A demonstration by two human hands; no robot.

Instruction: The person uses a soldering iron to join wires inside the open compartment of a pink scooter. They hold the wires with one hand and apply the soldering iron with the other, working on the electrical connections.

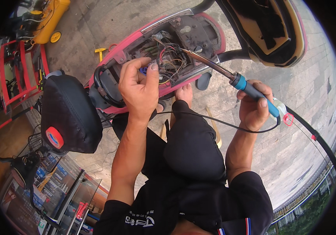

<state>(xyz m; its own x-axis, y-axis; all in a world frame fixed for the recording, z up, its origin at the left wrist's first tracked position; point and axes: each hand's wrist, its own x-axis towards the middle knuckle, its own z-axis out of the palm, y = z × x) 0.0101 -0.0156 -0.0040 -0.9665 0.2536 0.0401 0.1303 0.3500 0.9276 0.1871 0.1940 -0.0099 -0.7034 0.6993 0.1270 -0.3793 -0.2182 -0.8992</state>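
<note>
A soldering iron (238, 81) with a blue handle and a long metal barrel is in my right hand (254, 106). Its tip points left, over the tangle of wires (170, 58) in the open body of a pink scooter (136, 38). The black cord runs from the handle's end leftward across my knee. My left hand (140, 88) is held at the near side of the wires, thumb and forefinger close together. Whatever they pinch, if anything, is too small to make out. A bit of blue shows beside those fingers.
A raised seat (271, 33) hangs over the scooter's right end. To the left stand a black padded seat (72, 113) and a red metal rack (23, 74). A yellow tank (52, 19) is behind them. A yellow-handled tool (100, 51) lies beyond the scooter.
</note>
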